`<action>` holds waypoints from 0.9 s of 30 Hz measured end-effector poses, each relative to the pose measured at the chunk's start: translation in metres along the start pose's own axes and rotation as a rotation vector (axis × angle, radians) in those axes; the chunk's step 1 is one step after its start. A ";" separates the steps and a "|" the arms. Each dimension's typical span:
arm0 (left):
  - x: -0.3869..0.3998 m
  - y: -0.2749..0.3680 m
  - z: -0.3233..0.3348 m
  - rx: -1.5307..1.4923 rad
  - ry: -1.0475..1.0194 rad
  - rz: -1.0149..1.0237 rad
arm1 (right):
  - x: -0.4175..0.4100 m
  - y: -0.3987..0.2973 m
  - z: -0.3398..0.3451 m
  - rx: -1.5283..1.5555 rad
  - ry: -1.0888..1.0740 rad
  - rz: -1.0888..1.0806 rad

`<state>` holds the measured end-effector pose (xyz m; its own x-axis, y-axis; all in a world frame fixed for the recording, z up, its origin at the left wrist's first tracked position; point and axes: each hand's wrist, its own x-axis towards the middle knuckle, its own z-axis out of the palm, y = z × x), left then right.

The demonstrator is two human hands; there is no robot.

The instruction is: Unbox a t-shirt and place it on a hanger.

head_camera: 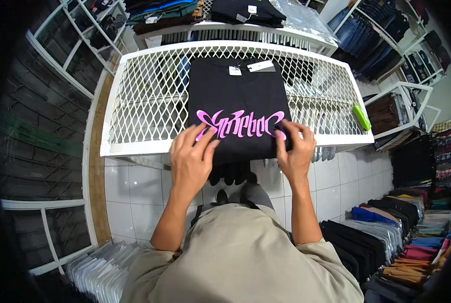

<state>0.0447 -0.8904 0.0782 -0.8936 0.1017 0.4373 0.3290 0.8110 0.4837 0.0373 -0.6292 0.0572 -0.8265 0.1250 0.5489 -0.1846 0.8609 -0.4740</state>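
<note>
A folded black T-shirt [240,91] with pink lettering lies on a white metal mesh display table [149,110], its collar and white hang tag [261,66] at the far end. At the near left corner of the shirt, my left hand [193,151] rests with fingertips on or just over the cloth beside the print. My right hand [295,146] is at the near right edge, thumb and fingers apart around the edge of the shirt. Whether either hand pinches the fabric cannot be told. The near edge of the shirt reaches over the table's front rim.
A bright green object [362,117] lies at the table's right end. Beyond stands a white rack [305,36] with folded clothes and plastic bags. Clothes stacks [376,235] fill the lower right, plastic-wrapped garments [104,272] the lower left. Glass-paned white frames run along the left.
</note>
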 end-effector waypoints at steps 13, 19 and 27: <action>-0.012 -0.017 0.036 -0.061 -0.016 0.124 | -0.019 0.046 0.021 0.100 0.067 -0.165; -0.011 -0.019 0.037 -0.037 0.002 0.136 | -0.020 0.050 0.022 0.127 0.073 -0.219; 0.011 -0.011 0.022 -0.094 -0.084 0.027 | 0.006 0.041 0.009 0.146 -0.043 -0.076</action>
<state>0.0246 -0.8855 0.0612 -0.9050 0.1743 0.3881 0.3774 0.7501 0.5431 0.0203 -0.5979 0.0348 -0.8287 0.0383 0.5583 -0.3203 0.7857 -0.5293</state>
